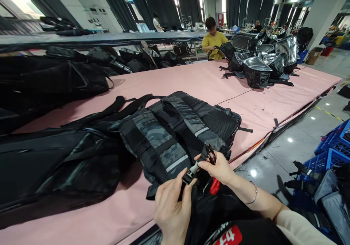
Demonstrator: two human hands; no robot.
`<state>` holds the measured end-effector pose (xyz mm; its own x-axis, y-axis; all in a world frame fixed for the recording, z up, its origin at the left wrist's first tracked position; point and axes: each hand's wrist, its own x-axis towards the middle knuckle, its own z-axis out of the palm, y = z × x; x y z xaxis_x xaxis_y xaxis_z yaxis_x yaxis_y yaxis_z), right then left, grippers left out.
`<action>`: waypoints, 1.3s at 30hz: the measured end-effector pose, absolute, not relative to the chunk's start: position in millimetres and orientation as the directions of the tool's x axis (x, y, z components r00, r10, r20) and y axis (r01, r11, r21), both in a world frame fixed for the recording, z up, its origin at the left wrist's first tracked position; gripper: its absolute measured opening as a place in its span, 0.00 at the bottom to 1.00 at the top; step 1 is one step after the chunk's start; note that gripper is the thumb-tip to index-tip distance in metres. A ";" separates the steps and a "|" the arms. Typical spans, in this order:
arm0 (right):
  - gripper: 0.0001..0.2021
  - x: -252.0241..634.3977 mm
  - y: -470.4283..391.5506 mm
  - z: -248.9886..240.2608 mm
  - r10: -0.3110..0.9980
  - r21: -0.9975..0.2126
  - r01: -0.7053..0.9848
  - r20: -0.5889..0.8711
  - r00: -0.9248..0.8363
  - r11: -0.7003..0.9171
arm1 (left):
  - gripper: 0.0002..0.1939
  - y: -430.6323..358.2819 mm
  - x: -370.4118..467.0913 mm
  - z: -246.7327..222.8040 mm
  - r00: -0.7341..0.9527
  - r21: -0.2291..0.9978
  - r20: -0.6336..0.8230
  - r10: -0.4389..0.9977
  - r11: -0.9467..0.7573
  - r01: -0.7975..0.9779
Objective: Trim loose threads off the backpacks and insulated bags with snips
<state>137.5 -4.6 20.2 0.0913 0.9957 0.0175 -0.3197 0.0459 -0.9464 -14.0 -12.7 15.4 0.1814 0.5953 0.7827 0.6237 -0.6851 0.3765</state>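
Observation:
A black and camouflage backpack (175,128) lies on the table with its shoulder straps facing up. At its near edge my left hand (173,205) pinches the black part of a side-release buckle (190,172). My right hand (218,168) is closed on the buckle's grey part and its strap. Small black thread snips (210,154) also sit in my right hand, their tips pointing up and away. The two buckle parts meet between my hands; whether they are fully clicked together, I cannot tell. Something red (214,186) hangs just below my right hand.
More black bags (54,168) lie at the left on the pink-covered table (287,92). Silver-lined bags (257,68) are heaped at the far end, where a person in yellow (214,41) handles one. Blue crates (332,159) with bags stand on the floor at right.

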 end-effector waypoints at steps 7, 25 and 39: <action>0.13 143.5 -3.4 25.0 0.999 -0.972 -0.234 0.008 0.048 0.019 | 0.16 -8.7 -13.7 14.1 0.266 0.357 0.740 0.618 -0.696 0.623; 0.14 142.3 -32.8 -10.3 0.985 -0.981 -0.190 0.006 0.175 0.039 | 0.25 10.6 -14.4 18.8 -0.018 0.900 0.179 0.984 -0.156 0.406; 0.17 136.7 -47.8 10.3 0.996 -0.991 -0.131 -0.029 0.088 -0.017 | 0.23 6.3 -11.5 28.3 0.002 0.946 0.045 0.999 -0.043 0.322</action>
